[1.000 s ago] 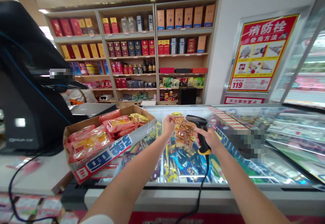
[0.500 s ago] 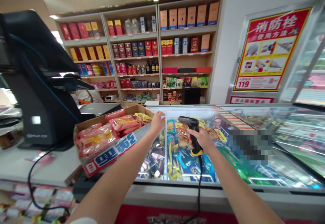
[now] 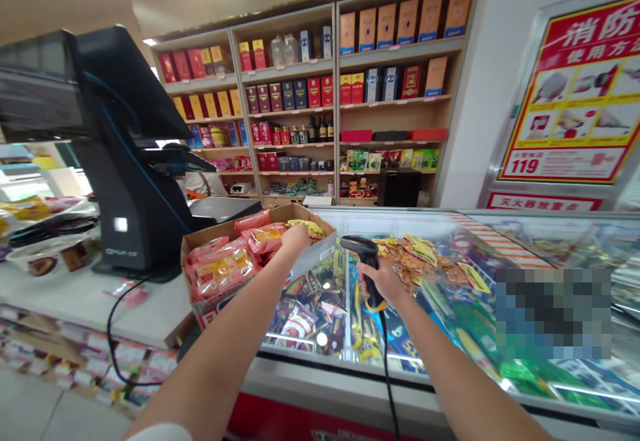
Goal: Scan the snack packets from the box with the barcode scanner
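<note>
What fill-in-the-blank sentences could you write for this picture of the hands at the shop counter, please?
1. The right hand grips a black ____.
2. The left hand is at a cardboard box full of ____ snack packets.
3. Yellow-tagged snack packets lie on the ____ top of the chest freezer.

Answers: barcode scanner; red; glass.

And here's our glass-topped freezer (image 3: pixel 325 378): 1 cardboard box (image 3: pixel 320 244) of red snack packets (image 3: pixel 220 271) at its corner, 1 snack packet (image 3: pixel 425 258) lying on the glass.
</note>
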A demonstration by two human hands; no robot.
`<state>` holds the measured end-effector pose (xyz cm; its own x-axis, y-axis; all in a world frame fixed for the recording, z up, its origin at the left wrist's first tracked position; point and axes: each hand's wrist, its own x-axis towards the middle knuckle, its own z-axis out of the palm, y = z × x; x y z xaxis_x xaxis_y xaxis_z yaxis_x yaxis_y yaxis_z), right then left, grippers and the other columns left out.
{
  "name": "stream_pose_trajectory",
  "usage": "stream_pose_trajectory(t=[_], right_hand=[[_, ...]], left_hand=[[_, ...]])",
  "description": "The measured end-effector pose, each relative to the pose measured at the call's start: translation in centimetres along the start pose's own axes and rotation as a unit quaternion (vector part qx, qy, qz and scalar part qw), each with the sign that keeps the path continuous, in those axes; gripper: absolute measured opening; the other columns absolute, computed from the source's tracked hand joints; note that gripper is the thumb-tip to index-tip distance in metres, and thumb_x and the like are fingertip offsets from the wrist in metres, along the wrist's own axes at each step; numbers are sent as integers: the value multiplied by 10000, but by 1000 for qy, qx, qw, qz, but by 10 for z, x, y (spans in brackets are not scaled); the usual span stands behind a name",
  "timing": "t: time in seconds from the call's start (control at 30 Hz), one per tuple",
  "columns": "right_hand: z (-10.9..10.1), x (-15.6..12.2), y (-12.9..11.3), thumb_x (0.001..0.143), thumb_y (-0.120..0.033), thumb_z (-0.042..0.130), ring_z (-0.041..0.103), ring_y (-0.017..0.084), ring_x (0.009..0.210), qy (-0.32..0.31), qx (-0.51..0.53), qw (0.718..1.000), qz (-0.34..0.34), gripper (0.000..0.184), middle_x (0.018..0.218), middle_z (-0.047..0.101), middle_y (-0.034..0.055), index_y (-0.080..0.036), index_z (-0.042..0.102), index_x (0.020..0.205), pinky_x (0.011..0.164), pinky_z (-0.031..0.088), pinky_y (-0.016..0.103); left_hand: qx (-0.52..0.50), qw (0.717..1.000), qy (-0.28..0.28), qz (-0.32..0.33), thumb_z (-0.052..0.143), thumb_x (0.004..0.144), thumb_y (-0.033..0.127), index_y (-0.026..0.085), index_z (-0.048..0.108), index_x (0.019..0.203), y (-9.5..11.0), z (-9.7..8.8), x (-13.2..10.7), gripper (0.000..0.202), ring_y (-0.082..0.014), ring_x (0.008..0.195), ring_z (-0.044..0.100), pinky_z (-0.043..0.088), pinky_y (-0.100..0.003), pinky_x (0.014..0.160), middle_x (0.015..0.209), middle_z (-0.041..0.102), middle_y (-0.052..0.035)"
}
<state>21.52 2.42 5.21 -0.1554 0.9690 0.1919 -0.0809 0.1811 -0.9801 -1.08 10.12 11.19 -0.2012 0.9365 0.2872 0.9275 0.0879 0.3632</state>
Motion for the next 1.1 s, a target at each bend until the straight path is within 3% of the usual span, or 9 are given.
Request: stream_pose_trajectory(t=[0.07, 0.13, 0.23, 0.33, 0.43, 0.53, 0.63, 0.87, 1.1], right_hand=[[-4, -3, 1, 658, -403, 702, 470, 113, 334, 8, -2, 1000, 1, 280, 438, 521, -38, -197, 514, 636, 340, 404, 243], [-6, -5, -2, 653, -415, 707, 475, 117, 341, 21, 8, 1000, -3, 288, 449, 527, -38, -197, 520, 656, 339, 403, 244], [-7, -7, -7, 680, -423, 688, 496, 121, 367, 20, 20, 999, -27, 283, 462, 537, -26, -190, 531, 647, 368, 418, 247], [-10, -9, -10, 725, -422, 652, 507, 121, 380, 2, 37, 998, -58, 270, 475, 552, -15, -185, 548, 648, 397, 428, 250], [-13, -10, -11, 735, -425, 645, 506, 122, 382, -16, 31, 996, -79, 269, 482, 562, -10, -185, 557, 650, 405, 428, 254], [-17, -11, -12, 736, -438, 644, 504, 129, 370, -44, -21, 996, -69, 299, 440, 541, -7, -187, 542, 607, 403, 420, 257], [-19, -11, -15, 721, -427, 656, 492, 128, 358, -67, -64, 994, -49, 291, 429, 527, -18, -194, 522, 606, 399, 411, 257], [-20, -12, -14, 732, -400, 649, 500, 136, 368, -91, -115, 988, -49, 241, 456, 550, -23, -200, 527, 677, 421, 418, 267], [-20, -13, -15, 715, -425, 645, 481, 129, 364, -102, -104, 989, -30, 273, 436, 534, -20, -201, 516, 625, 408, 407, 262]], left_hand=[[13, 1000, 5, -5, 566, 829, 206, 116, 642, 955, 0, -7, -1, 172, -337, 1039, 654, 503, -381, 839, 1083, 681, -227], [-22, 998, 54, -11, 480, 876, 176, 132, 611, 981, 0, -15, -2, 174, -311, 1036, 659, 514, -372, 831, 1070, 680, -211], [-184, 975, 127, -21, 438, 916, 202, 160, 546, 986, 2, -20, -12, 135, -261, 935, 690, 548, -346, 746, 1032, 679, -168], [-393, 912, 117, 7, 442, 923, 244, 191, 497, 953, 13, -7, -33, 82, -191, 761, 700, 559, -297, 609, 984, 678, -93], [-467, 878, 102, 30, 469, 895, 240, 203, 487, 849, 23, 18, -55, 62, -173, 653, 681, 546, -275, 547, 814, 669, -35], [-457, 879, 138, 6, 499, 868, 241, 208, 477, 781, 22, 40, -66, 95, -174, 597, 668, 523, -259, 514, 695, 640, -12], [-450, 878, 159, -25, 464, 887, 265, 209, 475, 808, 13, 49, -66, 98, -166, 574, 667, 511, -252, 516, 714, 650, -10], [-318, 930, 176, -62, 430, 920, 246, 209, 516, 852, 5, 41, -64, 116, -187, 779, 688, 493, -263, 724, 815, 699, -51], [-260, 948, 166, -76, 439, 928, 228, 204, 537, 875, 12, 32, -70, 114, -204, 862, 670, 458, -268, 782, 878, 708, -60]])
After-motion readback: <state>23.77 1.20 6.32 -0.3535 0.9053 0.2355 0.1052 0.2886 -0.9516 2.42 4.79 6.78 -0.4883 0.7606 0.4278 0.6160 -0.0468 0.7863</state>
